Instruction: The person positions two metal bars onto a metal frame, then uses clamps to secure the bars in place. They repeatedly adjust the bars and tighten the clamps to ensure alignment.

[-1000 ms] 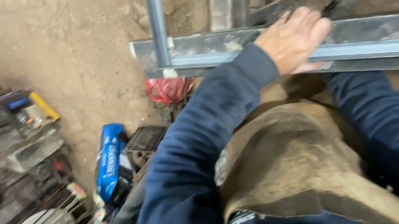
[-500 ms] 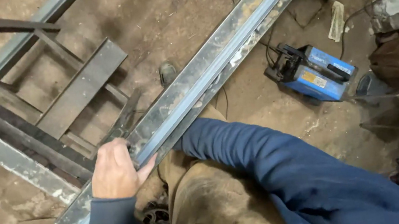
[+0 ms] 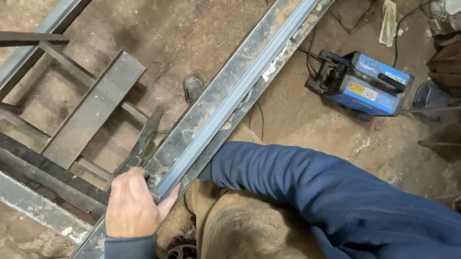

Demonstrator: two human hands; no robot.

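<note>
The left hand is shown closed over the near edge of a long steel channel, fingers curled on top and thumb pressed beneath. The right hand is hidden behind the channel; only its blue sleeve is seen reaching under the steel, so its grip cannot be told. The channel is laid diagonally, from the lower left corner to the upper right, above a dirt floor. A dusty tan knee is seen just below the channel, between the two arms. To the left, a frame of dark steel bars and flat strips is set on the floor. To the right of the channel, well apart from the hands, a blue welder with black cables is placed on the ground.
</note>
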